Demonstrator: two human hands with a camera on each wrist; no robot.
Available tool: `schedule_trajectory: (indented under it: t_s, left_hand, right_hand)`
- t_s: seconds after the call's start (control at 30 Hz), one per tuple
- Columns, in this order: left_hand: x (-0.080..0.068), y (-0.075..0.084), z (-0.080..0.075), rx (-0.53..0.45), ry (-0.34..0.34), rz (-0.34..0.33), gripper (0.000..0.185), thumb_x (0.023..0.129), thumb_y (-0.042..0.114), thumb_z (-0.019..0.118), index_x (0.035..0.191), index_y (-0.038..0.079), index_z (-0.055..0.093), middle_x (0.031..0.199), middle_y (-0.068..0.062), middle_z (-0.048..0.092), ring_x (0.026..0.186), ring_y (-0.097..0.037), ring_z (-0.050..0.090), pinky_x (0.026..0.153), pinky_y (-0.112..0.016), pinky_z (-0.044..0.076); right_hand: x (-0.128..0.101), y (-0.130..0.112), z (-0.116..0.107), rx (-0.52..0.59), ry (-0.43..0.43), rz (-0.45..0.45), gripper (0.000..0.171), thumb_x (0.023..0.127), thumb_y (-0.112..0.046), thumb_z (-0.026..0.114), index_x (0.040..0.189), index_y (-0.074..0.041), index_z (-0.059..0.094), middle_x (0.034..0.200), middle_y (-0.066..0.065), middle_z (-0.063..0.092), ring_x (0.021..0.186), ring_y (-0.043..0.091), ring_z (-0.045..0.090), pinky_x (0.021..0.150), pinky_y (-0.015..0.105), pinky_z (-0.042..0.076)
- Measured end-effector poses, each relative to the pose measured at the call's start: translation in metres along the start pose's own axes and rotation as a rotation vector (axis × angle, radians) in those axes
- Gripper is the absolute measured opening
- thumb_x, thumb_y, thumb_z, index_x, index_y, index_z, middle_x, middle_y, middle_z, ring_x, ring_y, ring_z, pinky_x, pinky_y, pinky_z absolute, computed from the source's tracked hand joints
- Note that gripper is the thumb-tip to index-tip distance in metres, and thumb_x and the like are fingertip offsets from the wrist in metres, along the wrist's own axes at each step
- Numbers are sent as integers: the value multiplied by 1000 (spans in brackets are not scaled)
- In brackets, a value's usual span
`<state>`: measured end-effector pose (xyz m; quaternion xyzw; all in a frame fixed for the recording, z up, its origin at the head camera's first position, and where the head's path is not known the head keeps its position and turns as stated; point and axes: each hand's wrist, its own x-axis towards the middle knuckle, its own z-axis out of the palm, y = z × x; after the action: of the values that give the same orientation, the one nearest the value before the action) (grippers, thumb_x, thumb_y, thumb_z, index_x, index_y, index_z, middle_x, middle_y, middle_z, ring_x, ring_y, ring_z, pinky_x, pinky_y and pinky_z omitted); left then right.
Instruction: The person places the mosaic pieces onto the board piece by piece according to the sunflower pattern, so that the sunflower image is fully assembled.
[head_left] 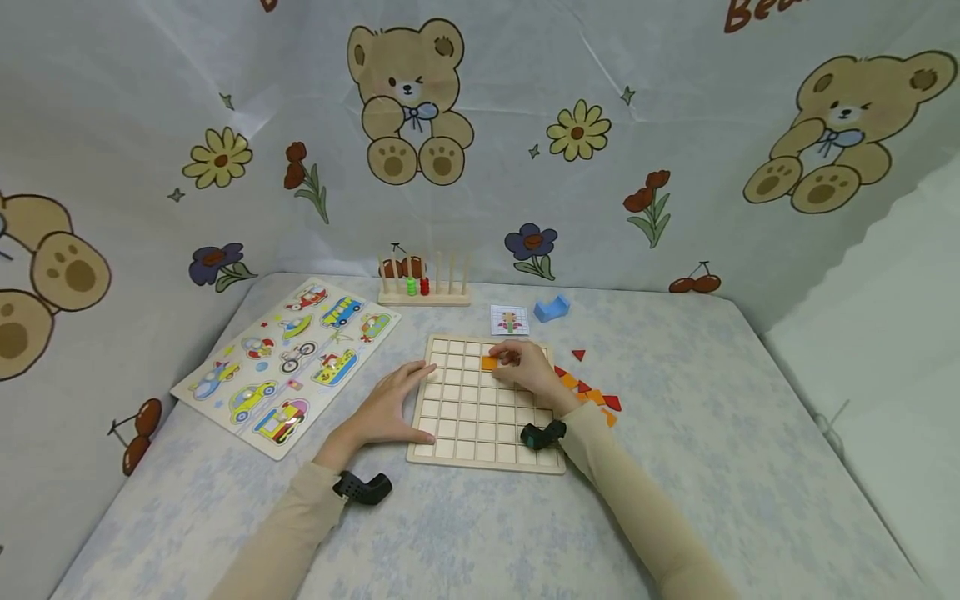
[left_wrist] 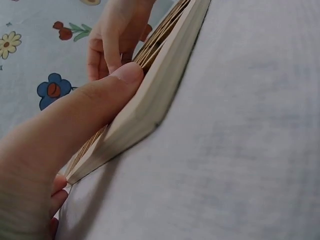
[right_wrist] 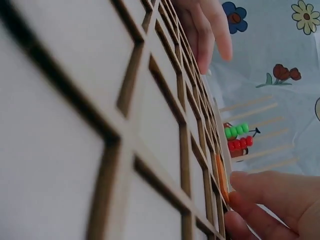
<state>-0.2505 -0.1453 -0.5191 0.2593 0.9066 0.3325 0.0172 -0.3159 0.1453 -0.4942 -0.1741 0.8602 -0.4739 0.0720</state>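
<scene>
A wooden grid board (head_left: 450,462) lies flat in the middle of the table. My left hand (head_left: 388,406) steadies its left side, fingers and thumb spread straight; the thumb (left_wrist: 95,107) lies over the raised rim in the left wrist view. Near the board's far edge, my right hand (head_left: 525,367) has thumb and fingertips at an orange square tile (head_left: 489,363), pinching it at a grid cell. The right wrist view shows this tile (right_wrist: 221,175) edge-on, low against the grid, beside the fingertips. My right hand and forearm hide part of the board's right side.
Several orange and red pieces (head_left: 595,397) lie right of the board, with a red triangle (head_left: 578,355) farther off. Behind stand a pattern card (head_left: 509,320), a blue block (head_left: 552,308) and a peg rack (head_left: 424,298) with green and red beads. A picture puzzle board (head_left: 285,367) lies left.
</scene>
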Motion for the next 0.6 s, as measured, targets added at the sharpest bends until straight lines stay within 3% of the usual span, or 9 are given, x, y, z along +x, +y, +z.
schedule_trajectory:
  t_s: [0.1, 0.17, 0.37, 0.47, 0.6]
  left_hand:
    - [0, 1, -1, -14, 3, 1, 112, 60, 56, 83, 151, 19, 29, 155, -10, 28, 142, -37, 27, 112, -61, 22]
    - [1, 1, -1, -30, 6, -1, 109, 62, 54, 83, 151, 18, 30, 155, -10, 29, 142, -36, 28, 112, -61, 22]
    - [1, 1, -2, -61, 16, -21, 104, 65, 50, 83, 150, 17, 31, 154, -7, 31, 142, -35, 29, 112, -60, 24]
    - [0, 0, -2, -67, 22, -22, 106, 64, 51, 83, 150, 17, 32, 154, -7, 32, 142, -35, 30, 112, -60, 24]
    - [1, -1, -1, -67, 25, -21, 106, 63, 52, 83, 150, 19, 32, 154, -6, 31, 142, -34, 29, 112, -60, 24]
  right_hand:
    - [-8, -2, -17, 32, 27, 11, 32, 88, -6, 65, 119, 3, 62, 117, 22, 63, 100, 33, 60, 87, 39, 51]
    - [-15, -2, -33, 40, 98, 37, 33, 90, -5, 63, 120, 6, 60, 119, 26, 62, 105, 38, 59, 89, 45, 51]
    - [-29, 39, -75, -59, 326, 214, 34, 89, -5, 63, 122, 3, 60, 120, 24, 59, 105, 37, 57, 91, 47, 52]
    - [-36, 51, -84, -98, 341, 289, 36, 88, -5, 64, 123, 2, 59, 123, 23, 58, 108, 37, 55, 95, 49, 49]
    - [-37, 62, -89, -106, 331, 303, 39, 86, -8, 66, 124, 0, 59, 123, 22, 59, 108, 36, 55, 96, 49, 48]
